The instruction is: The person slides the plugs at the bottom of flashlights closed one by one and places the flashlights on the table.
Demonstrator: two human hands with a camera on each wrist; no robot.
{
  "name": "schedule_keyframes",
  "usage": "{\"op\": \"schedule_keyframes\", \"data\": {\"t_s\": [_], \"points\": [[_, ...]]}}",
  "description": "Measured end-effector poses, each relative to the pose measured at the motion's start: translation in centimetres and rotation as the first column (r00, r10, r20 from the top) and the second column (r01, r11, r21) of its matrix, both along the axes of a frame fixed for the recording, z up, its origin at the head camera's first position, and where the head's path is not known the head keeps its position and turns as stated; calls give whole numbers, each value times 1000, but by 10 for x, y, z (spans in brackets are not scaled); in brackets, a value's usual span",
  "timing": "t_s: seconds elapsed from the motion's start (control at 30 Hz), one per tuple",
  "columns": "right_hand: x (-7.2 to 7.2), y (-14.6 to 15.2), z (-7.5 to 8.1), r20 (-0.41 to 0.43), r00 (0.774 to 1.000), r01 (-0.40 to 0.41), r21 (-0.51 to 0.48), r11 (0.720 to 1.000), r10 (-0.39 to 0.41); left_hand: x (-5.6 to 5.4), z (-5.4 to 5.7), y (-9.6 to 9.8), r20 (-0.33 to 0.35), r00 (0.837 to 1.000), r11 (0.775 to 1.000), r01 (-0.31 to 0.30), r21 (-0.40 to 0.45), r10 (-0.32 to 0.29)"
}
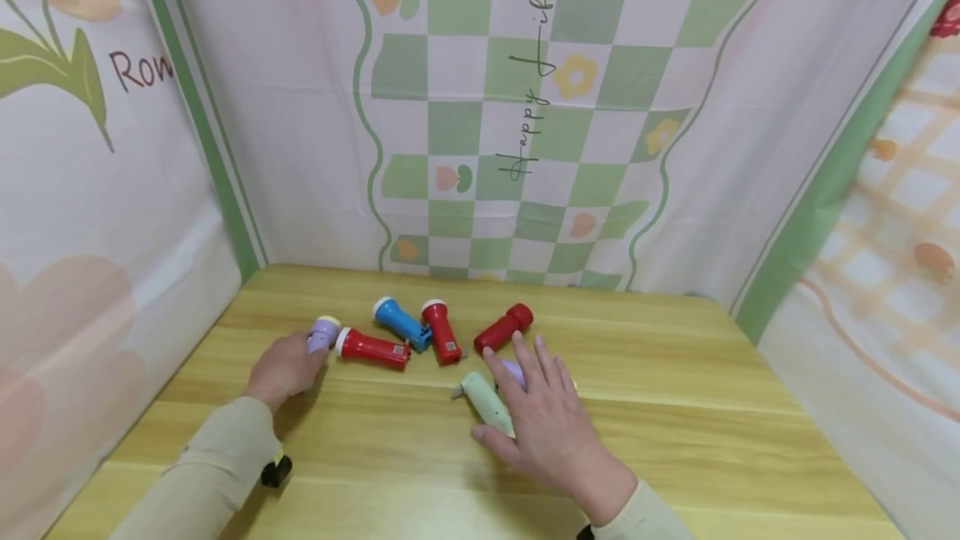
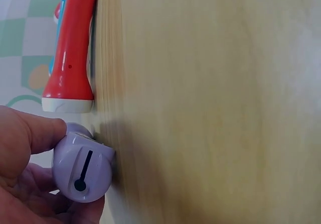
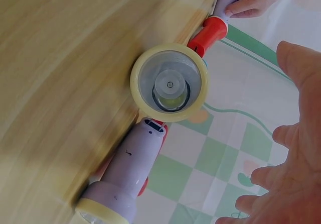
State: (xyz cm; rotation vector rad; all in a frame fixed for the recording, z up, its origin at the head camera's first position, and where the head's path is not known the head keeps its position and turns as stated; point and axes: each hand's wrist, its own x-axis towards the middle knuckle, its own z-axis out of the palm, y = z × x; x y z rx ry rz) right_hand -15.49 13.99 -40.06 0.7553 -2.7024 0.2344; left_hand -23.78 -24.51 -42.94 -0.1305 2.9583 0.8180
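At the left of the table, my left hand [image 1: 285, 369] grips a purple flashlight [image 2: 83, 169] with thumb and fingers; its slotted tail end faces the left wrist camera. My right hand [image 1: 551, 423] is spread above a pale green flashlight [image 1: 486, 402] and a second purple flashlight [image 1: 513, 372], partly hiding both. Nothing is held in it. The right wrist view shows the green flashlight's cream-rimmed lens [image 3: 169, 83] and the purple flashlight [image 3: 131, 158] lying beyond it. A red flashlight with a white rim [image 1: 372, 348] lies just right of my left hand.
Farther back on the wooden table [image 1: 637, 340] lie a blue flashlight [image 1: 401, 322], another white-rimmed red one [image 1: 441, 332] and an all-red one [image 1: 504, 328]. Patterned curtains [image 1: 300, 148] enclose the table at the back and both sides.
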Motion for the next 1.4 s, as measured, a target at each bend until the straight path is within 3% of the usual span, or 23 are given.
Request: {"op": "schedule_keyframes", "data": {"t_s": [0.47,1.4], "points": [[-1,1,0,12,1000,-1,6,1000,1,2,1,8,47,999,1000,4,8,-5],[0,0,2,25,1000,-4,-11,1000,4,8,4,7,24,1000,999,18,38,-19]]}}
